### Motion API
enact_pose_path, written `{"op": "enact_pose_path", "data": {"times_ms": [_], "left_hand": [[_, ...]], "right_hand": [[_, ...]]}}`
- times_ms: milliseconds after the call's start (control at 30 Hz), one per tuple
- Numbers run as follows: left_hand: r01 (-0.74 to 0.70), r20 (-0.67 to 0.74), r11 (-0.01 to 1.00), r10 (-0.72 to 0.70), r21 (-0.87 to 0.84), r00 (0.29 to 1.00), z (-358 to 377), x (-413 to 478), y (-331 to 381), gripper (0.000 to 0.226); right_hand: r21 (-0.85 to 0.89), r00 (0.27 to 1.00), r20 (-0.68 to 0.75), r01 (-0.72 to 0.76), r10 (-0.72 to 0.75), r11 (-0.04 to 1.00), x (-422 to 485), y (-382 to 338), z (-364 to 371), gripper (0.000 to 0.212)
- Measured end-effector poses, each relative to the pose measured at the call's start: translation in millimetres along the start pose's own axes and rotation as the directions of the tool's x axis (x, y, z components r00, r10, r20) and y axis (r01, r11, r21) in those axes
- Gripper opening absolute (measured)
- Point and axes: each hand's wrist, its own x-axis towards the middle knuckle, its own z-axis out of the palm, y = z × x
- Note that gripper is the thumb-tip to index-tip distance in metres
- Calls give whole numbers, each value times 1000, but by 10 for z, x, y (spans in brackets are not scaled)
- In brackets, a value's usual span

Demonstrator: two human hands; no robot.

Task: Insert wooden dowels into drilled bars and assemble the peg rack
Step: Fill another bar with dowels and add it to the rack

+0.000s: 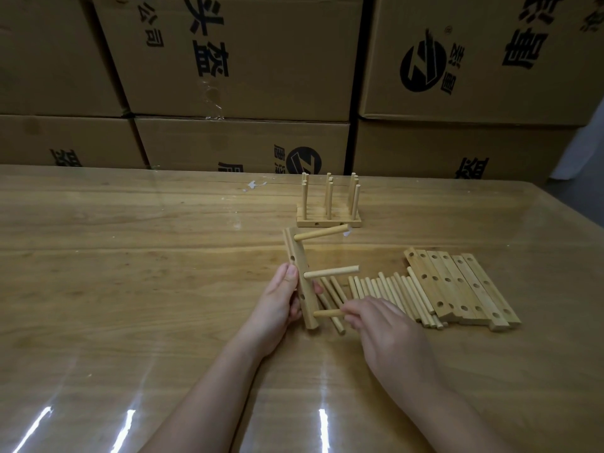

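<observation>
My left grip (281, 299) wraps the drilled bar (299, 276), thumb on its left edge and fingers mostly hidden behind it. I cannot tell whether its lower end touches the table (130, 256). Two inserted dowels (330, 272) stick out of its upper holes. My right grip (376, 318) pinches a third dowel (327, 313) at the lowest hole. Its outer end is buried in my fingers, its depth unclear. That hand covers part of the loose dowels (392, 295) beside the spare bars (464, 286).
</observation>
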Motion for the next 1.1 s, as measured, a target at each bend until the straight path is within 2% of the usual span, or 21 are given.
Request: {"op": "enact_pose_path", "data": {"times_ms": [167,233,300,367,500,600,900,967,1033,1100], "left_hand": [[11,-14,1000,-11,20,1000,7,-10,12,32],[27,-30,999,-26,42,999,29,-5,12,35],[27,-40,999,-26,23,999,46,-1,16,37],[39,-25,999,-40,-37,999,58,-2,33,36],[74,18,993,-72,-95,997,63,-15,65,29],[89,37,992,-86,-86,996,76,-17,75,29],[109,121,988,-96,-108,988,59,0,36,41],[105,89,990,-97,-98,991,58,-3,30,48],[92,0,989,-92,-115,996,53,1,35,54],[58,-93,984,-75,-168,993,20,16,44,49]], "right_hand": [[68,999,10,-50,50,996,-2,-1,18,18],[187,984,23,-176,175,966,-16,-14,38,35],[350,945,33,-315,324,882,-31,-20,85,58],[446,905,24,-390,425,806,-30,13,130,66],[374,887,68,-447,457,813,-13,86,141,45],[370,858,109,-504,502,780,-3,116,150,35],[511,782,167,-590,601,626,9,170,182,39],[544,774,154,-585,614,601,11,204,177,37],[573,780,130,-563,613,596,21,237,152,35],[610,780,106,-541,617,579,26,274,130,34]]}}
